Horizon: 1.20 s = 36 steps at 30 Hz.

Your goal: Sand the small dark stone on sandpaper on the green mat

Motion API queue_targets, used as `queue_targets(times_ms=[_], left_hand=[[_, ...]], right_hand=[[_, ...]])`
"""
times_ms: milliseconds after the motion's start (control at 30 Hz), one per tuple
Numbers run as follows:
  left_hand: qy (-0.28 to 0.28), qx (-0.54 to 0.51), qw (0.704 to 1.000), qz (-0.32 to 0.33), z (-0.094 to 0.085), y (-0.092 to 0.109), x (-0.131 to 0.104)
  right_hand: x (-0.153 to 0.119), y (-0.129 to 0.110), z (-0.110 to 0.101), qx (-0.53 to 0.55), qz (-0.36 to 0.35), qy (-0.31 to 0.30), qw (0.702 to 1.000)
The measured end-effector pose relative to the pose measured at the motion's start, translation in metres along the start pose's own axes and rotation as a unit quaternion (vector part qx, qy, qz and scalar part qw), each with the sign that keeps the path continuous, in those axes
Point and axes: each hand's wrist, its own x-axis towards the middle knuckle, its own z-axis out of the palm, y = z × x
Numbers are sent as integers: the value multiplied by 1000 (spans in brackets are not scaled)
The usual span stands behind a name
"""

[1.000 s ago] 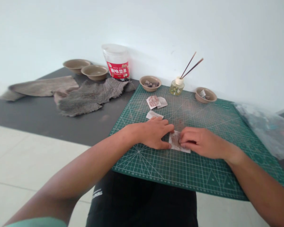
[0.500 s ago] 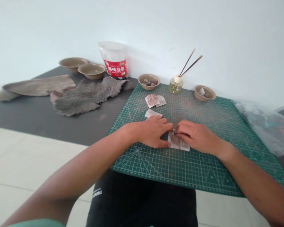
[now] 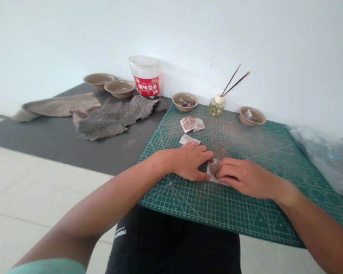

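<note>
A small white piece of paper with brown smears lies on the green cutting mat. My left hand rests palm down at its left edge, fingers spread, with thumb and forefinger touching the paper. My right hand is on the paper's right part with its fingers pinched together. Whatever is between those fingertips is hidden. Just beyond my left hand lies another white paper piece, partly covered by it. Farther back, a brown-smeared piece overlaps a plainer white one.
At the mat's back stand a bowl of small dark lumps, a reed diffuser and a bowl with paper bits. Grey cloths, two bowls and a red-labelled tub are left. Clear plastic lies right.
My right hand has moved toward me and slightly right over the paper, covering more of its right part. My left hand keeps its place at the paper's left edge. The view has shifted slightly.
</note>
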Motion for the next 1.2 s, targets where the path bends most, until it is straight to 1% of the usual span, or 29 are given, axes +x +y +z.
queue_targets(times_ms=[67, 133, 200, 267, 333, 400, 467, 500, 567, 633, 667, 733, 800, 833, 867, 933, 1000, 1067, 1133, 1200], left_hand=[[-1, -2, 1000, -3, 0, 0, 0], [3, -3, 1000, -4, 0, 0, 0], [7, -2, 1000, 0, 0, 0, 0], [3, 0, 1000, 3, 0, 0, 0], [-1, 0, 1000, 2, 0, 0, 0], [1, 0, 1000, 0, 0, 0, 0], [5, 2, 1000, -1, 0, 0, 0], [5, 4, 1000, -1, 0, 0, 0], [3, 6, 1000, -1, 0, 0, 0], [-1, 7, 1000, -2, 0, 1, 0], [-2, 8, 1000, -3, 0, 1, 1], [-1, 12, 1000, -5, 0, 0, 1], [3, 16, 1000, -5, 1, 0, 1], [4, 17, 1000, -4, 1, 0, 1], [5, 16, 1000, -3, 1, 0, 1], [1, 11, 1000, -2, 1, 0, 1], [-4, 8, 1000, -3, 0, 0, 1], [-4, 11, 1000, -3, 1, 0, 1], [0, 15, 1000, -2, 1, 0, 1], [3, 14, 1000, 1, 1, 0, 1]], right_hand=[[1, 1, 2, -24, 7, 33, 999], [1, 5, 2, -61, 37, 65, 995], [-1, 7, 0, -64, 53, 53, 995], [-2, 5, -1, -44, 34, 15, 998], [-2, 3, 0, -35, 14, -2, 999], [-1, 2, 2, -52, 22, 21, 998], [0, 4, 1, -75, 47, 51, 995], [-1, 5, 0, -80, 56, 52, 994], [-2, 5, -2, -71, 50, 27, 996], [-2, 1, -1, -51, 18, -8, 998], [-1, -1, 0, -48, 6, -14, 999], [0, -3, 2, -65, 10, 3, 998], [0, -1, 2, -105, 49, 35, 993], [0, 0, 0, -116, 66, 38, 990], [-1, 1, -1, -121, 77, 34, 989], [-3, 1, -2, -92, 54, -4, 994], [-4, -2, 0, -74, 28, -21, 997], [-3, -4, 2, -83, 30, 0, 996], [-1, -4, 3, -101, 58, 28, 993], [-1, -4, 1, -99, 82, 27, 991]])
